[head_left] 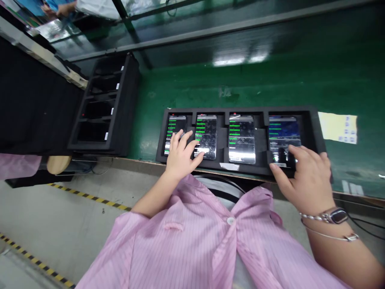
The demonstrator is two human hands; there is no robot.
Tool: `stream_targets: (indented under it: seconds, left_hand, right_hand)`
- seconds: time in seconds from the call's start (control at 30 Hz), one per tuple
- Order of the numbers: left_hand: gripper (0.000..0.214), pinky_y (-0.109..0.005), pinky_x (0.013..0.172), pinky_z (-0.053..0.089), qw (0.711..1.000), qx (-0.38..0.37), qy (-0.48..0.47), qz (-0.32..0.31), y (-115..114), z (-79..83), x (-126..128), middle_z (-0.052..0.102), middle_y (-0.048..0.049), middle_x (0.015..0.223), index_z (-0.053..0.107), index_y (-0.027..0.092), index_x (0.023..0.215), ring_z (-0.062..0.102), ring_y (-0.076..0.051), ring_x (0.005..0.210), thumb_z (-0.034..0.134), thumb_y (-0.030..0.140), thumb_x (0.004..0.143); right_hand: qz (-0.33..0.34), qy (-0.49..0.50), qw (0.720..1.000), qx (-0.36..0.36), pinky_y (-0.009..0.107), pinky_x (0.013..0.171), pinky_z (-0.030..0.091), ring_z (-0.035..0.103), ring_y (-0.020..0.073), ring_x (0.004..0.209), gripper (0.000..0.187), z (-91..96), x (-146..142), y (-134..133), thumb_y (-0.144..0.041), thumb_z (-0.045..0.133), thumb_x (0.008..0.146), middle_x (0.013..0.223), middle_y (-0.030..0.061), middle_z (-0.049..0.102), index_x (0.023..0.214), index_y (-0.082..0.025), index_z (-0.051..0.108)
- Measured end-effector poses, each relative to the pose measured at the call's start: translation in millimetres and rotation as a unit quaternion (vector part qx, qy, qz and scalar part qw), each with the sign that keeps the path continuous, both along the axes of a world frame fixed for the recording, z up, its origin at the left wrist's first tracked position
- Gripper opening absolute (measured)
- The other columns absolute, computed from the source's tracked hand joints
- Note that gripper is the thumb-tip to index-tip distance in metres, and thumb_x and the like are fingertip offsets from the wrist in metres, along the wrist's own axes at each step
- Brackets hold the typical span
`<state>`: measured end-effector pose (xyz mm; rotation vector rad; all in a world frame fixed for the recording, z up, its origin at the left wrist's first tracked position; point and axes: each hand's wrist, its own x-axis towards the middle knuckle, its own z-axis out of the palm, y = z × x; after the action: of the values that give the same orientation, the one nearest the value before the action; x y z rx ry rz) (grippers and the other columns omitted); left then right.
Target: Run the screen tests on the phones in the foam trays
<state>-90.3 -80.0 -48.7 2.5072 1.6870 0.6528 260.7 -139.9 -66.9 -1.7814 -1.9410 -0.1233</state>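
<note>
A black foam tray [221, 138] lies along the front edge of the green bench, with several smartphones in its slots, screens up and lit with green text lines. My left hand [181, 156] rests with fingers spread over the leftmost phone [177, 124] and the edge of the second phone [207, 136]. The third phone [242, 140] has no hand on it. At the right end, my right hand [309, 172] lies over the lower right part of the rightmost phone [282, 134], fingers apart, thumb near the tray's front rim. Neither hand grips anything.
On the left stands a stack of black foam trays [123, 104], dark phones in the top one. A yellow paper [338, 127] with handwriting is on the green bench [186, 88] right of the tray. Across the bench at upper left, another person's hand [66, 9] shows.
</note>
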Motion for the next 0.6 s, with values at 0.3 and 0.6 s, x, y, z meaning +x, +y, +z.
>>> stream_targets:
  seconds: [0.3, 0.6]
  left_hand:
    - [0.035, -0.063, 0.129, 0.03, 1.0, -0.013, 0.013, 0.02, -3.9, -1.8, 3.5, 0.059, -0.0107, 0.155, 0.076, 0.025, 0.124, 0.039, -0.039, 0.155, 0.065, 0.045, 0.098]
    - [0.047, -0.058, 0.128, 0.034, 0.995, 0.052, -0.074, 0.04, -9.5, 10.4, -43.6, 0.054, -0.0187, 0.155, 0.056, 0.021, 0.138, 0.041, -0.035, 0.154, 0.06, 0.049, 0.1]
  right_hand:
    - [0.078, 0.04, 0.996, -0.033, 0.067, 0.125, 0.032, 0.056, 0.0407, 0.138, 0.061, 9.5, -23.3, 0.7, -0.054, 0.051, 0.102, 0.138, 0.0222, 0.066, 0.15, -0.016, 0.051]
    - [0.186, 0.009, 0.982, -0.03, 0.066, 0.127, 0.026, 0.054, 0.0386, 0.142, 0.055, 7.7, -67.1, 12.8, -0.046, 0.05, 0.107, 0.141, 0.0198, 0.067, 0.151, -0.013, 0.049]
